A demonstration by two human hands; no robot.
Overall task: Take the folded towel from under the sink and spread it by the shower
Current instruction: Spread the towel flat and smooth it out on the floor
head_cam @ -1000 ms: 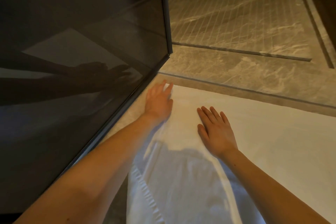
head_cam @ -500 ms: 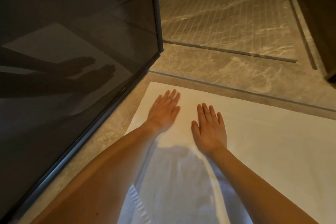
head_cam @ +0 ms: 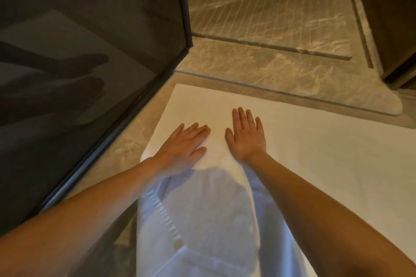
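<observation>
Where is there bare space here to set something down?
The towel is bare right of the right hand. The marble sill between its far edge and the grooved shower floor is bare too. Crowded: the towel's left part, where the left hand presses too, and the thin strip beside the glass panel.

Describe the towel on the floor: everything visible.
The white towel lies spread flat and smooth on the marble floor, just before the shower threshold, beside the dark glass panel. Looks like plain soft cloth. Its far-left corner and far edge show; the right side runs out of frame. Left hand and right hand press on it palms down, fingers straight. A white garment hides its near part.
</observation>
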